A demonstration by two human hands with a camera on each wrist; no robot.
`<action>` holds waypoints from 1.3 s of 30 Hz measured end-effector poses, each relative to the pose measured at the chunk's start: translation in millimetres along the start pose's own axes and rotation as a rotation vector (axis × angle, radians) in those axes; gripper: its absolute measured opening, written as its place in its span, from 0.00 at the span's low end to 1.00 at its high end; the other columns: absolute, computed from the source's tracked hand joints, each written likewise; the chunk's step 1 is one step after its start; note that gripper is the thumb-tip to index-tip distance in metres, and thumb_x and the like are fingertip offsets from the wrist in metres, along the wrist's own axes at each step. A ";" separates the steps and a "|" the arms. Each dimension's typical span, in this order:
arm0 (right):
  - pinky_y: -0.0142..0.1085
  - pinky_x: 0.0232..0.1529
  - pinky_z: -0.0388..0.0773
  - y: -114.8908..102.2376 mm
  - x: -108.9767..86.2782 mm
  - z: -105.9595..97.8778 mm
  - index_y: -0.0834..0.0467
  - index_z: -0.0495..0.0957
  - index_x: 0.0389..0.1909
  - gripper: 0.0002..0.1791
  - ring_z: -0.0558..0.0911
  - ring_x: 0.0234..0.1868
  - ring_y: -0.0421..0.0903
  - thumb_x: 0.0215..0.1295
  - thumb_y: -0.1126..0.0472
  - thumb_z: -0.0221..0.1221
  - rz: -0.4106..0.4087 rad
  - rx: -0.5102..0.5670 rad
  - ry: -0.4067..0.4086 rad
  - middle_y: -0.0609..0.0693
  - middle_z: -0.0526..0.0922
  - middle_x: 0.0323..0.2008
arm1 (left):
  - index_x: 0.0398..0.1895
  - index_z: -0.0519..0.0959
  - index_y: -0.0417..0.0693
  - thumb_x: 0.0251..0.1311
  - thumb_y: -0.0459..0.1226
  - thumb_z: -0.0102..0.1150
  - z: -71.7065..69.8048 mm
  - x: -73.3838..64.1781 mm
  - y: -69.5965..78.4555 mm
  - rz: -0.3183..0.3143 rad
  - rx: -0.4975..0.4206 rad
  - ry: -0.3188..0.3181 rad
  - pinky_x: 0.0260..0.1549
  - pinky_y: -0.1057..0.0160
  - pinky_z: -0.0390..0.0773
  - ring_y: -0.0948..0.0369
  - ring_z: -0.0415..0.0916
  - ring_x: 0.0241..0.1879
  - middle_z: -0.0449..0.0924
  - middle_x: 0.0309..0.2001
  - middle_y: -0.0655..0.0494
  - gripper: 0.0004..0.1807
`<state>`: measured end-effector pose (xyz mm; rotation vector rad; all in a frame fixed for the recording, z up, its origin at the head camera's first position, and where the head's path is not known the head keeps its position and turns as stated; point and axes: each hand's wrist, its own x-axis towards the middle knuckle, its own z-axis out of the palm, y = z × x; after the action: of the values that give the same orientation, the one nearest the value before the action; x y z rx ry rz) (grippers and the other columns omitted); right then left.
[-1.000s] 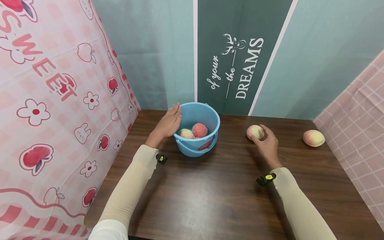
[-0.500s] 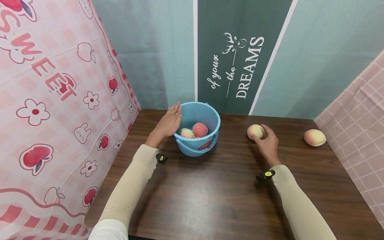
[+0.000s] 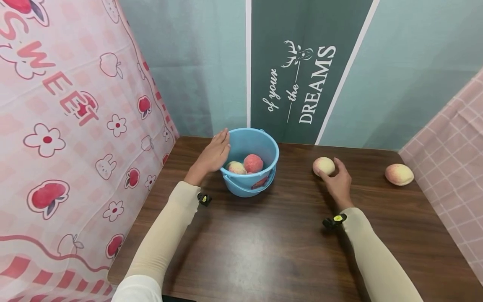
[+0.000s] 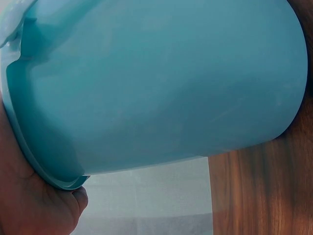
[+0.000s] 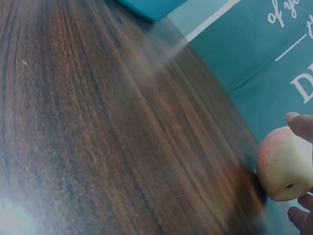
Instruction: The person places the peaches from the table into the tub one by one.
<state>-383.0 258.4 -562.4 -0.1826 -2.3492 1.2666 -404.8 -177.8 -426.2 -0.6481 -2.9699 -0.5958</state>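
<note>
A light blue bucket [image 3: 250,180] stands at the table's back left and holds peaches, among them a pale peach [image 3: 236,167] and a pink-red peach [image 3: 253,163]. My left hand [image 3: 212,153] rests against the bucket's left rim with straight fingers; the bucket's side [image 4: 171,88] fills most of the left wrist view. To the right, my right hand [image 3: 337,180] is round a cream and pink peach [image 3: 325,165] on the table. The thumb touches it while the index fingertip stands slightly off it. Other fingers are partly hidden. Another peach [image 3: 399,174] lies farther right.
The brown wooden table [image 3: 241,247] meets a teal and green cloth [image 3: 302,105] at the back. A pink patterned cloth [image 3: 86,167] hangs on the left, and a pink checked cloth [image 3: 449,155] on the right.
The index finger of my right hand has drawn a little away from the peach, widening the grasp. The peach, the bucket and my left hand stay put; the head view shifts slightly.
</note>
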 end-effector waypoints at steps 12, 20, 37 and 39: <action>0.57 0.69 0.64 14.5 2.8 9.7 0.59 0.57 0.78 0.51 0.67 0.72 0.60 0.59 0.51 0.73 0.042 0.010 -0.018 0.63 0.66 0.73 | 0.81 0.43 0.38 0.82 0.47 0.25 0.1 2.1 -1.7 -0.003 0.010 -0.007 0.77 0.55 0.36 0.55 0.30 0.81 0.36 0.83 0.47 0.33; 0.59 0.69 0.62 15.2 7.8 13.1 0.61 0.60 0.77 0.50 0.67 0.71 0.64 0.58 0.52 0.74 0.030 -0.008 -0.016 0.64 0.67 0.72 | 0.81 0.43 0.38 0.82 0.47 0.24 -1.8 2.4 -0.5 0.000 0.015 -0.013 0.77 0.54 0.37 0.55 0.30 0.81 0.35 0.83 0.47 0.33; 0.56 0.65 0.66 18.9 5.2 14.7 0.63 0.64 0.74 0.47 0.72 0.66 0.60 0.57 0.54 0.75 0.037 0.012 0.005 0.64 0.72 0.68 | 0.81 0.44 0.38 0.82 0.46 0.26 -3.1 1.5 2.5 -0.017 0.008 -0.015 0.77 0.53 0.37 0.55 0.30 0.81 0.35 0.83 0.48 0.32; 0.56 0.63 0.68 19.7 4.9 14.6 0.63 0.65 0.73 0.46 0.73 0.64 0.60 0.57 0.54 0.75 0.038 0.017 0.007 0.64 0.73 0.67 | 0.81 0.44 0.38 0.82 0.45 0.27 -2.9 1.2 2.8 -0.019 0.004 -0.013 0.77 0.54 0.38 0.54 0.30 0.81 0.35 0.83 0.48 0.32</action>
<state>-396.0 260.1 -583.8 -0.2272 -2.3387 1.3012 -404.8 -176.1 -422.3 -0.6266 -2.9912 -0.5897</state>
